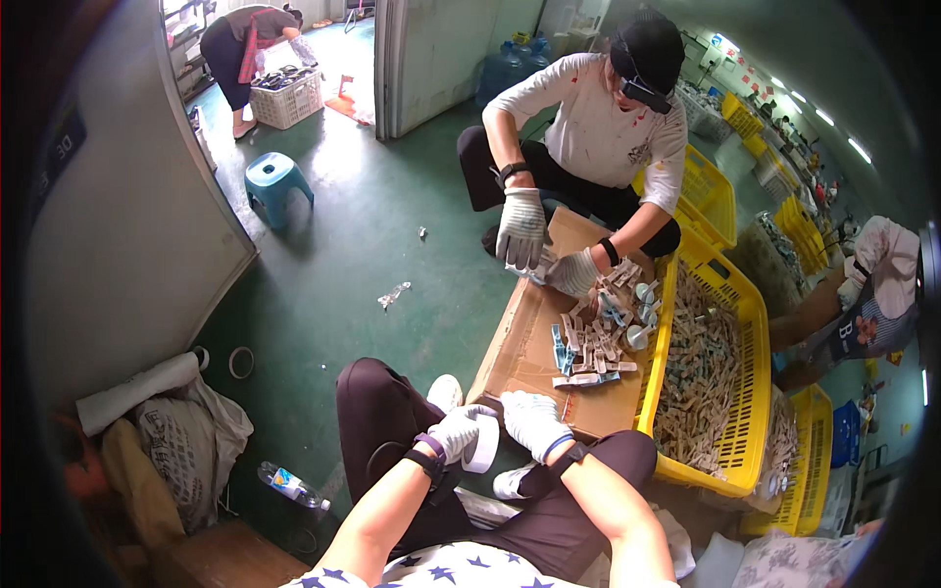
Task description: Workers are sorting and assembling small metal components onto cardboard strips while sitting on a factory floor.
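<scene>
The left hand (453,431), in a striped glove, has its fingers clamped on the roll of white tape (482,451). The roll hangs in front of the person's lap, between the 2 knees, with its ring tilted on edge; gripping it at the side probably leaves most of the outer face uncovered and the weight close to the body.

The right hand (534,421), also gloved, is just beside the roll at the near edge of the cardboard box (510,343). Its fingers point forward and look drawn together, but I cannot tell whether they pinch anything.

The loose clips (593,343), pale and blue, lie heaped on the box, on the side toward the yellow crate (701,478). The crate stands right against the box and is filled with similar clips, likely so that the pile is within a short reach. White disc-shaped pieces (639,336) lie at the heap's edge.

Across the box, a co-worker's 2 gloved hands (573,274) meet over the far side, around something too small to make out. The box sits between the 2 people, presumably so both can use its surface while seated low.
</scene>
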### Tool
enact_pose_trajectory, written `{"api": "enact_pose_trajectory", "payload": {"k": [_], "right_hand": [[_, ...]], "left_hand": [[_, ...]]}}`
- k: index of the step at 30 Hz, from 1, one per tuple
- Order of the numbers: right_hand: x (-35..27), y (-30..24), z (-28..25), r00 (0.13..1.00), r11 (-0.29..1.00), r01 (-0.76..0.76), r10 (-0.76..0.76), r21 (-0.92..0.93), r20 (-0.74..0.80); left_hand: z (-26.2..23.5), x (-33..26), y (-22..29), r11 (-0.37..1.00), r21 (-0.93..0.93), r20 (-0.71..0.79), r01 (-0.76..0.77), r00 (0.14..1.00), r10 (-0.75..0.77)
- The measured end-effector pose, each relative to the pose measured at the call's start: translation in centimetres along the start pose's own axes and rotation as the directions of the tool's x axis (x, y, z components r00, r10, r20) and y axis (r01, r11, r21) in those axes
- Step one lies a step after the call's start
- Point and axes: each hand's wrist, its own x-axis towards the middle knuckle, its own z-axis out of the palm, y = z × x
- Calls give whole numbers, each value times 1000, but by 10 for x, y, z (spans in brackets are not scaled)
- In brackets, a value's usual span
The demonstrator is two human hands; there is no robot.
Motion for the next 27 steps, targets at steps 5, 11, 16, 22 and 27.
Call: {"api": "enact_pose_trajectory", "payload": {"k": [5,11,16,22,27], "right_hand": [[16,-3,22,999,993,34,-36,-110,-8],[17,-8,18,1000,995,20,-19,-99,13],[12,-6,22,1000,990,-3,1,-143,-12],[3,-3,24,997,992,25,-34,-123,-72],[-12,-10,-9,999,999,-17,15,34,49]], "left_hand": [[-9,16,-21,994,113,7,9,1000,-10],[-18,15,-27,985,160,10,70,997,-72],[-1,-2,-11,865,470,331,-175,944,11],[30,-56,33,831,502,493,-238,869,-49],[51,-94,67,902,367,397,-229,915,70]]}}
